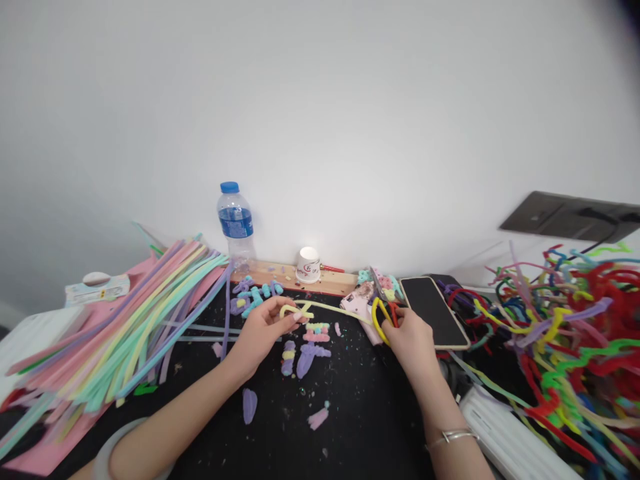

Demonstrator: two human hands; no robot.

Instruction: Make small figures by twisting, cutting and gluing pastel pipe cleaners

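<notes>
Between the fingertips of my left hand (270, 327) is a pale yellow pipe cleaner (333, 307), bent into a small loop at that end. Its long free end stretches right, toward my right hand (407, 333). My right hand is closed on the yellow and orange handles of a pair of scissors (383, 317), blades pointing up and away from me. Below my left hand lie a purple bent pipe cleaner piece (311, 359), a striped piece (317, 332) and a purple-yellow roll (288, 358).
A bundle of pastel pipe cleaners (145, 313) lies at left, a bright tangle of them (565, 360) at right. Along the wall stand a water bottle (235, 220) and a paper cup (308, 265). A phone (433, 313) lies beside my right hand.
</notes>
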